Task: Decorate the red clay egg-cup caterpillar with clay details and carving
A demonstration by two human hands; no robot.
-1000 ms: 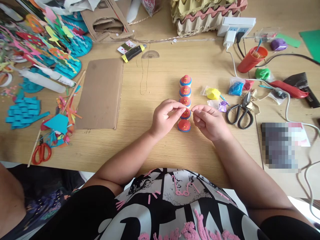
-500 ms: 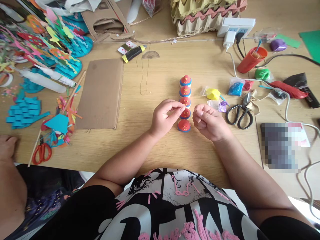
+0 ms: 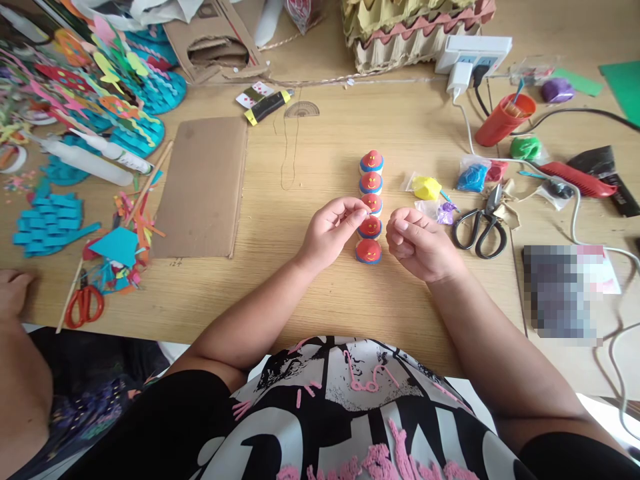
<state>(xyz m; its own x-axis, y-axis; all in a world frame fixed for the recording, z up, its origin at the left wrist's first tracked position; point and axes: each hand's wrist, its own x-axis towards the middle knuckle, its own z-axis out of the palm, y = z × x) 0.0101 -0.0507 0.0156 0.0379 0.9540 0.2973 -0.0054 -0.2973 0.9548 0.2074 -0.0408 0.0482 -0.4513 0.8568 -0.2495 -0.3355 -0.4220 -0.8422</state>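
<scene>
Several small red clay figures with yellow smiley faces and blue rims [image 3: 369, 252] stand in a column on the wooden table. My left hand [image 3: 327, 233] hovers over the left side of this column, thumb and forefinger pinched together; whatever lies between them is too small to name. Just right of the column is my right hand [image 3: 424, 247], closed, its thumb pressed to the curled fingers and any contents hidden. Beyond it lie a bag of yellow clay [image 3: 427, 188], a small purple clay piece [image 3: 446, 213] and black-handled scissors [image 3: 480, 227].
Left of centre lies a cardboard sheet [image 3: 200, 190]. Blue woven paper pieces [image 3: 47, 225], paper scraps and red scissors [image 3: 85, 307] fill the left. A red cup [image 3: 505, 120], power strip [image 3: 473, 53] and cables occupy the right. A co-worker's hand [image 3: 13, 293] rests at the left edge.
My left thumb has slid forward slightly against the forefinger, tightening the pinch. My right hand stays nearly still, and the clay figures have not moved.
</scene>
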